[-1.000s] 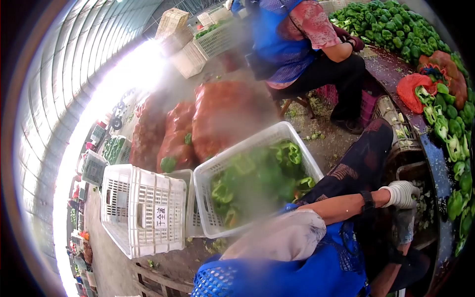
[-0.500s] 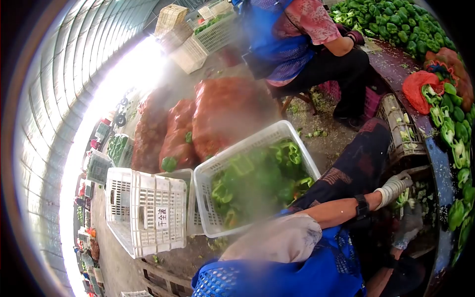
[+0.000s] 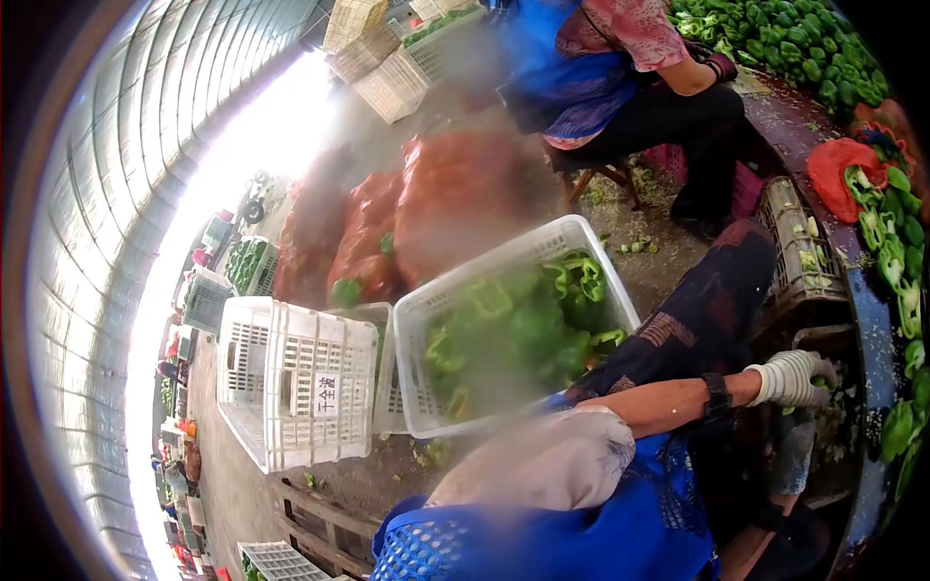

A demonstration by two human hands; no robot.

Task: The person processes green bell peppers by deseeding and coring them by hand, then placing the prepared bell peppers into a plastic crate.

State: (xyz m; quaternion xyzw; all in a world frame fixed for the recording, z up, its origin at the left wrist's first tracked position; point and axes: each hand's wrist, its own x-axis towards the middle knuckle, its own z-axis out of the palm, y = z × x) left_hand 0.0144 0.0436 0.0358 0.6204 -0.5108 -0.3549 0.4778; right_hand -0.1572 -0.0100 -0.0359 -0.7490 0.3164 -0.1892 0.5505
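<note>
My left hand (image 3: pixel 794 378), in a white ribbed glove with a dark watch above it, has its fingers curled round a green pepper (image 3: pixel 821 383), mostly hidden by the glove. Just below is my right hand (image 3: pixel 792 447) in a grey, soiled glove. Its fingers lie in shadow under the left hand, and whatever they hold cannot be made out. Pale pepper scraps (image 3: pixel 831 436) show in the dark space beside both hands. Along the blue table edge (image 3: pixel 877 358), cut and whole green peppers (image 3: pixel 889 261) lie in a line near a red mesh bag (image 3: pixel 835 179).
A white crate (image 3: pixel 426 320) of green peppers stands beside my leg. Stacked white crates (image 3: pixel 325 387) and full red mesh sacks (image 3: pixel 455 208) are farther left. A co-worker (image 3: pixel 620 87) sits by the pepper heap (image 3: pixel 804 44). A scrap-filled crate (image 3: pixel 799 242) stands against the table.
My left hand has shifted slightly right and its fingers now close round a pepper. My right hand has drawn lower, partly beneath it. The whole view has shifted a little.
</note>
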